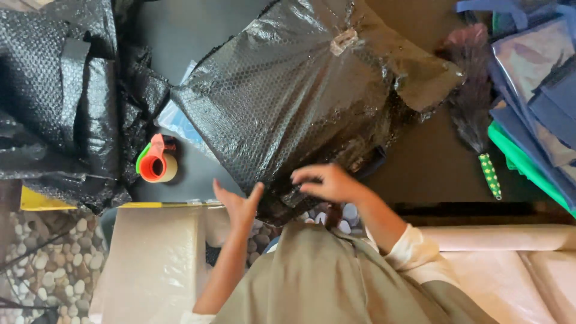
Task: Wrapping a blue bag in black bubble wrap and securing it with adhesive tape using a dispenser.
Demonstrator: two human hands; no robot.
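Head view: a large parcel (300, 90) wrapped in black bubble wrap is laid on the dark worktop (198, 30), its near corner overhanging the edge toward the person. The left hand (239, 203) is held open, palm against the parcel's near-left edge, fingers (221, 191) spread, nothing gripped. The right hand (329, 182) is laid on the near edge, fingers (303, 175) curled and pressing the wrap down; whether a fold is actually pinched cannot be told.

Judged step: the wrap's near edge is being flattened and held. To do it well, the loose film should be pulled taut over the corner before being pressed, with the left palm kept as a backstop so the parcel is not pushed off line. Slack should be smoothed toward the taped patch (343, 41) already on top.

A tape dispenser (157, 161), orange with green, is sat just left of the parcel, near the left hand. More bubble wrap (60, 96) is piled at far left. A feather duster (474, 108) and stacked blue and green bags (534, 90) are at right, well apart.
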